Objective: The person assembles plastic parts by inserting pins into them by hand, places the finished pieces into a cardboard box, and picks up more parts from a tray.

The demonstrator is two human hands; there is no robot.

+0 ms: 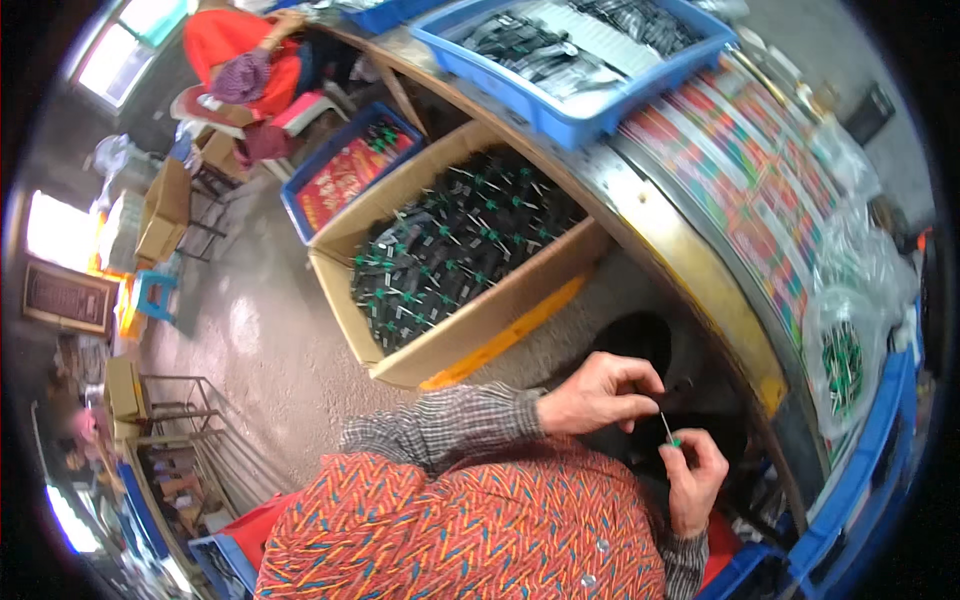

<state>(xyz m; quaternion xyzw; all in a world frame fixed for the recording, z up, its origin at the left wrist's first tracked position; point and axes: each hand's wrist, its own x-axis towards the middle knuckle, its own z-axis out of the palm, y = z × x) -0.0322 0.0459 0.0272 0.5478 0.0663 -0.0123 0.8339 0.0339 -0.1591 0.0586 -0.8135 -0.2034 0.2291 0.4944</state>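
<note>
Between my two hands is a thin metal pin (666,427) with a small green end (676,443). My left hand (598,394) is closed in a pinch at the pin's upper end; a dark bit shows at those fingertips, too small to name. The green end sits in the closed thumb and fingers of my right hand (697,478). To the left of my hands stands an open cardboard box (480,325), filled with many black pieces (450,245) that have green parts and metal pins.
A workbench (690,270) edges my right side, bearing a blue tray (570,125) of black parts and a clear bag (842,365) of green-ended pieces. Beyond the box lies a blue crate (300,215). A person in red (225,50) sits far left, near a blue stool (155,293).
</note>
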